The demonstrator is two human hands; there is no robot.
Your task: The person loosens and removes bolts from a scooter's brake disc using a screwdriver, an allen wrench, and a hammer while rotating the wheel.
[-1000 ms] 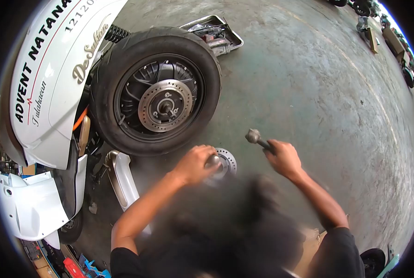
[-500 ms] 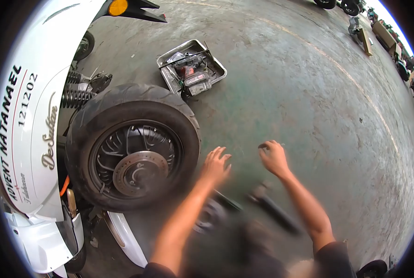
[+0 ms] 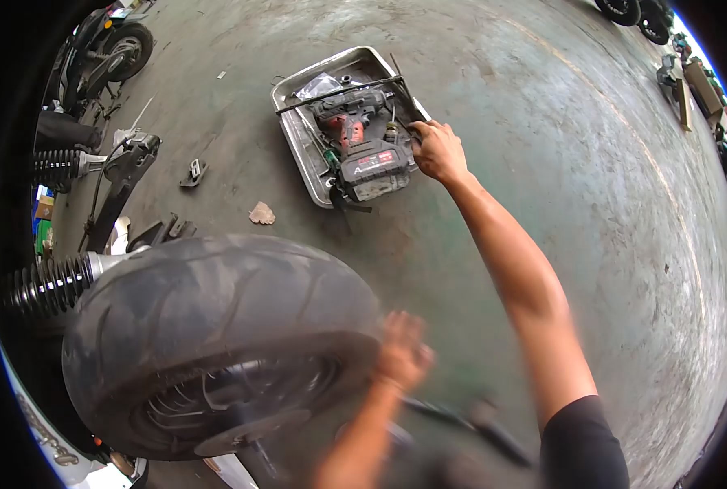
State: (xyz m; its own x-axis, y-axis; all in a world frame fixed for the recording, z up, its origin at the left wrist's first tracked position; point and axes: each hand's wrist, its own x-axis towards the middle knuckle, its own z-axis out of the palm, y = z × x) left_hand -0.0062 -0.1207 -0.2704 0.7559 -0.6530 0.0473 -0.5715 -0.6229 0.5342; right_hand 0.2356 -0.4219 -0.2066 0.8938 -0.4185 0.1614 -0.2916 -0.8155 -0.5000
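My right hand (image 3: 439, 151) reaches out to the right rim of a metal tray (image 3: 301, 155), its fingers curled over the edge. In the tray lie a black and red cordless power tool (image 3: 351, 130), a green-handled tool (image 3: 331, 158), a long thin black rod (image 3: 339, 94) and a clear plastic bag (image 3: 318, 87). My left hand (image 3: 405, 350) is smeared by motion beside the right side of a big black tyre (image 3: 225, 301); nothing can be made out in it.
Spring shock absorbers (image 3: 50, 285) stand left of the tyre. A flat beige piece (image 3: 261, 213) and a small metal bracket (image 3: 193, 174) lie on the floor. A blurred dark tool (image 3: 494, 432) lies below. Parked motorbikes (image 3: 123, 53) stand at the upper left.
My right hand has moved forward to the tray's edge. My left hand has moved slightly down and right in view. The view has shifted, so the tray and tyre look larger.
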